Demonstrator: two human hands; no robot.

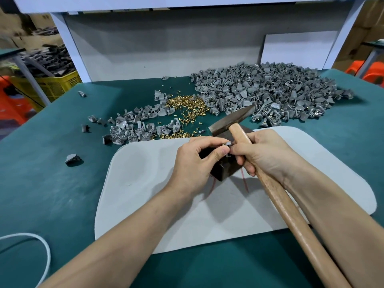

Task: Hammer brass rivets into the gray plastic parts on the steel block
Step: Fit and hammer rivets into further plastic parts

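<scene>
Pinching a small gray plastic part between thumb and forefinger, our left hand holds it over the steel block, which sits on the white mat mid green worktop. Our right hand curls round the hammer just under its head, fingertips also meeting the part. Handle runs from lower right toward centre; head lies crosswise over the block's far end. Both hands hide most of the block; whether a rivet sits in the part, we cannot tell. Beyond: loose brass rivets, a heap of gray parts. Yellow crate off left, contents unclear.
</scene>
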